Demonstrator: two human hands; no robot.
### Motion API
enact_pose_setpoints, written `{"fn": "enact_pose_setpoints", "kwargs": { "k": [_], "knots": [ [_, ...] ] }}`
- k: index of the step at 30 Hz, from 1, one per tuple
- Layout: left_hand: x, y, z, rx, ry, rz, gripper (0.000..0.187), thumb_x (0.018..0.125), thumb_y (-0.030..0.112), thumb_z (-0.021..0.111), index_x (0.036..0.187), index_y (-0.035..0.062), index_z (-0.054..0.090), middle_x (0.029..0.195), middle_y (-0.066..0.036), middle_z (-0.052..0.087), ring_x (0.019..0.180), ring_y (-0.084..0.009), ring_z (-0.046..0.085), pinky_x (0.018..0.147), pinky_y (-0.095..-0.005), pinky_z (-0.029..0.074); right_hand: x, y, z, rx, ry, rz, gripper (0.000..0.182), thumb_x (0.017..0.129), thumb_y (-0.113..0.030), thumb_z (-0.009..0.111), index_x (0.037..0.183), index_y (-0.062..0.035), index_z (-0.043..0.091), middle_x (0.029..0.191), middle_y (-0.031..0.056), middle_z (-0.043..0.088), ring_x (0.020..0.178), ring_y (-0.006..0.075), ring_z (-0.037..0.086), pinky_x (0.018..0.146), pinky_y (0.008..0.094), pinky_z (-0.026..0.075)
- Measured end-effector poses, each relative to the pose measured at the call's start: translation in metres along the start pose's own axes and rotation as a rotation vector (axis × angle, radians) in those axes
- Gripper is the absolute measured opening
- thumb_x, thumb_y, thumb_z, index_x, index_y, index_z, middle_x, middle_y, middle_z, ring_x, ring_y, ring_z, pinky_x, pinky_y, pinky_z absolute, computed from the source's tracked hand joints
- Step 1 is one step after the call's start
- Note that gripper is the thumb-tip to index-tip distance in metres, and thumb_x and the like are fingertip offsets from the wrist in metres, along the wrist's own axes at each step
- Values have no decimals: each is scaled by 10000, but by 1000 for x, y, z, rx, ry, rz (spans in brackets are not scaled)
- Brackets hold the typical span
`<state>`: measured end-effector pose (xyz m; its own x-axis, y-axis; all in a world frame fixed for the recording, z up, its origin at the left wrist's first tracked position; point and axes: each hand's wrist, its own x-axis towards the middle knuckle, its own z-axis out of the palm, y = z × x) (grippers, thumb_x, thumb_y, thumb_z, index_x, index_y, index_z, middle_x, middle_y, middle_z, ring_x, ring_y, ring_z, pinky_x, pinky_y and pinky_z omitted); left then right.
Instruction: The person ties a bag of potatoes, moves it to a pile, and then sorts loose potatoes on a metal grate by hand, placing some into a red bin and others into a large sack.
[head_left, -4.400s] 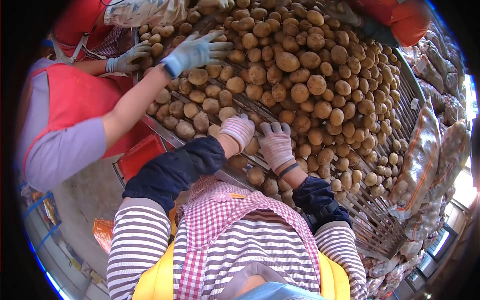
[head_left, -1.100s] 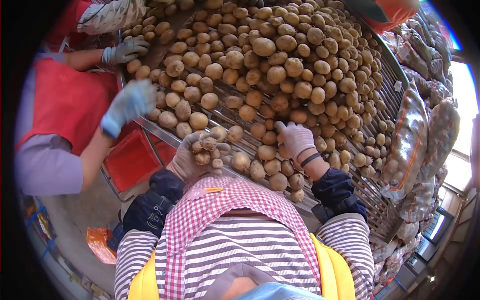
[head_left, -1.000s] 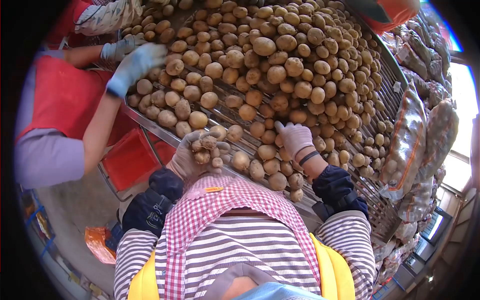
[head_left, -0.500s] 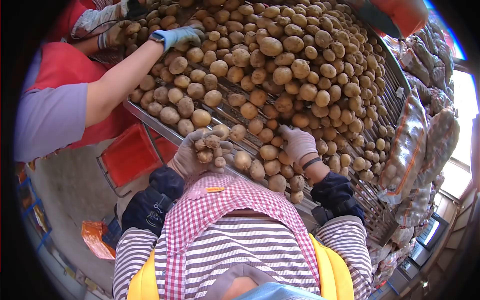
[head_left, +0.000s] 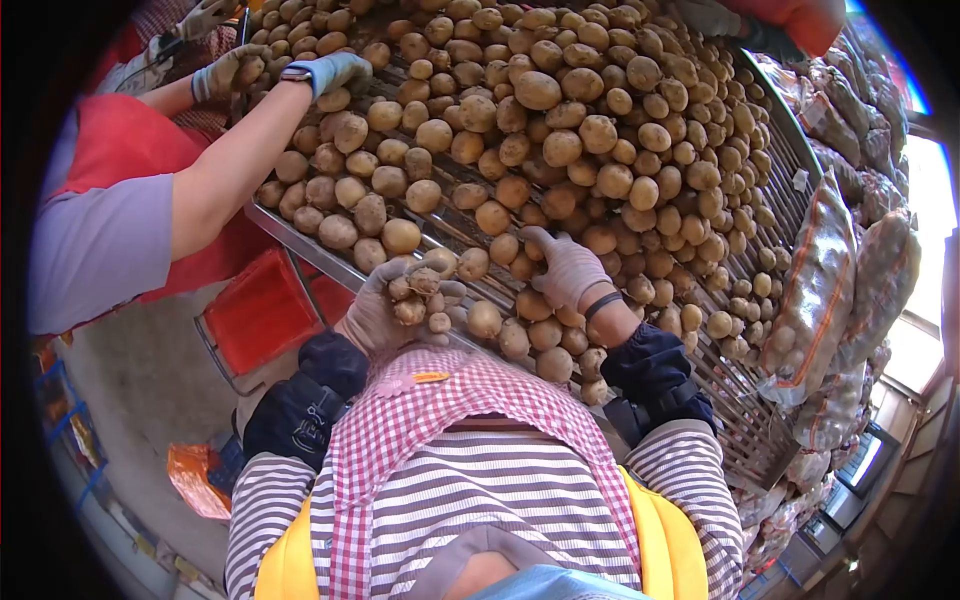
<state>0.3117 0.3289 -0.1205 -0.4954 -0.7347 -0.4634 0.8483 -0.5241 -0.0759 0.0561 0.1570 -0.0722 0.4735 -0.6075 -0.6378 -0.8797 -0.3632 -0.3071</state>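
Note:
Several small potatoes [head_left: 418, 294] sit in my left hand [head_left: 385, 305], its gloved fingers curled around them at the near edge of the slatted metal table. My right hand [head_left: 570, 270], in a pale glove with a dark band at the wrist, reaches over the potatoes [head_left: 600, 170] heaped on the slats. Its thumb and fingers are spread and touch potatoes near the front of the heap; nothing is visibly held in it. Larger potatoes [head_left: 485, 319] lie between my two hands along the metal edge.
On the left, a co-worker's gloved hands [head_left: 340, 72] are among the potatoes. Another person's gloved hand [head_left: 712, 16] is at the far right. Filled mesh sacks [head_left: 808, 290] stack along the right side. A red chair [head_left: 262, 312] stands below the table's left edge [head_left: 315, 258].
My right hand has moved left and slightly away from me over the potatoes. My left hand stays put with its potatoes. The co-worker's left-side hands have shifted.

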Motion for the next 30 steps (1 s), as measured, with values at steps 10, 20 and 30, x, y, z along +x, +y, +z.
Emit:
{"fn": "enact_pose_setpoints", "kwargs": {
  "k": [10, 20, 30],
  "knots": [
    [-1, 0, 0, 12, 8, 2, 556, 932, 478, 606, 1350, 112, 622, 1300, -280, 632, 1062, -476, 671, 753, -632, 602, 11, 7, 22, 69, 166, 8, 489, 816, -193, 738, 1286, -287, 639, 1198, 207, 591, 1073, 405, 652, 924, 484, 545],
    [2, 2, -7, 3, -12, -11, 580, 930, 503, 611, 1368, 124, 611, 1313, -285, 622, 1069, -492, 661, 783, -658, 591, 10, 24, 17, 487, 153, -203, 462, 778, -117, 767, 1222, -198, 668, 1140, 156, 639, 1062, 276, 673, 921, 424, 557],
    [2, 2, -4, 5, -13, -22, 593, 924, 516, 622, 1364, 118, 609, 1281, -280, 636, 1049, -480, 669, 750, -654, 602, -16, 58, -5, 1794, -91, -168, 219, 956, -183, 715, 1127, -88, 616, 1018, 60, 691, 864, 172, 634, 802, 307, 546]
  ]
}}
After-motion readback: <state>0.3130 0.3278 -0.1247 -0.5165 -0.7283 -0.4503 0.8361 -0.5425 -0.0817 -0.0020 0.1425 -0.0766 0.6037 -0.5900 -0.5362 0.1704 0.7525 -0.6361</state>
